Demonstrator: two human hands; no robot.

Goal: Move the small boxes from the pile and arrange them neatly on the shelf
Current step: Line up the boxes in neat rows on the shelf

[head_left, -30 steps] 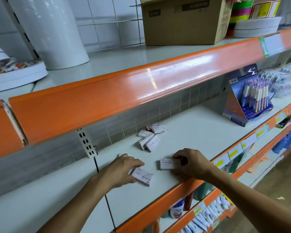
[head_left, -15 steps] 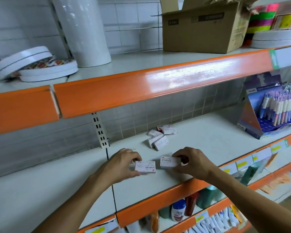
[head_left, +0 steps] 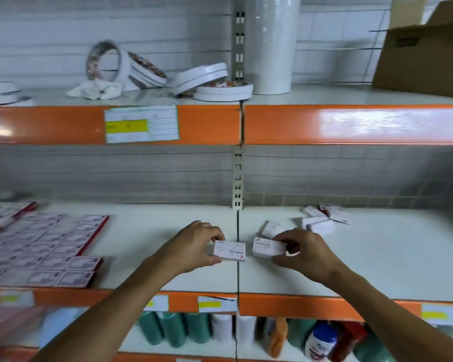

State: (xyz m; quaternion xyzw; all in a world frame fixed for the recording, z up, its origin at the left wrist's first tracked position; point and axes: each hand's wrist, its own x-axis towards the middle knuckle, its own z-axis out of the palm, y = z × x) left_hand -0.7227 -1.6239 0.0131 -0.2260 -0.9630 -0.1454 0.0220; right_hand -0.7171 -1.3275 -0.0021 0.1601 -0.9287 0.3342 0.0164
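My left hand [head_left: 194, 246] grips a small white staples box [head_left: 229, 251] just left of the seam in the white middle shelf [head_left: 377, 257]. My right hand [head_left: 306, 253] grips a second staples box [head_left: 266, 247] just right of the seam. Both boxes sit low over the shelf; whether they touch it I cannot tell. Another loose box [head_left: 272, 228] lies behind the right hand. The pile of small boxes [head_left: 322, 218] lies at the back right. Rows of arranged boxes [head_left: 42, 252] cover the shelf's left part.
A slotted upright [head_left: 238, 178] stands at the back centre. The upper shelf holds tape rolls [head_left: 215, 84], a tall white roll [head_left: 270, 43] and a cardboard box [head_left: 426, 56]. Bottles [head_left: 319, 340] stand on the shelf below. Orange shelf edges [head_left: 351, 124] jut toward me.
The view has swung left, bringing the arranged rows into sight. Both hands, each with its box, have shifted left toward the shelf seam; the left box now lies square beside the right one.
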